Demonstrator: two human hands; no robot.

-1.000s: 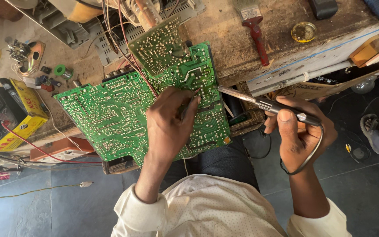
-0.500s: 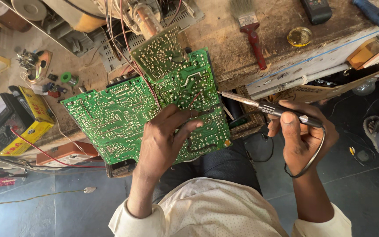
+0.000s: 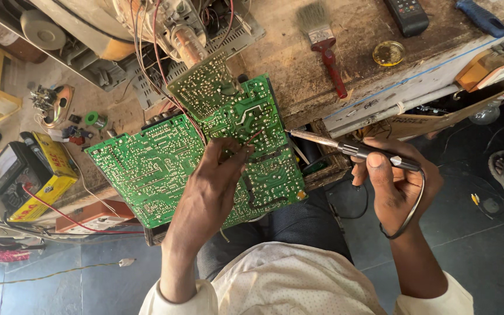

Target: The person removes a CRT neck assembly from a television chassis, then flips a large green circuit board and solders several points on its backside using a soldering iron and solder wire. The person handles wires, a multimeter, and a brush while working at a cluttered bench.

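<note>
Left hand (image 3: 220, 181) lies flat, fingers spread, on the green circuit board (image 3: 147, 169) propped over the lap against the bench (image 3: 298, 76) edge; right hand (image 3: 395, 181) has its grip closed around a soldering iron (image 3: 345, 147), tip just right of the board. Board looks light, stiff, fragile, best held by its edges. Paintbrush (image 3: 325, 46) lies on worn wood beyond the board, yellow multimeter (image 3: 30, 175) to its left, dark tiled floor below.

Left hand (image 3: 220, 175) rests fingers on the green circuit board (image 3: 164, 169) overhanging the workbench (image 3: 298, 70) front edge; right hand (image 3: 395, 184) grips a soldering iron (image 3: 345, 147)
</note>
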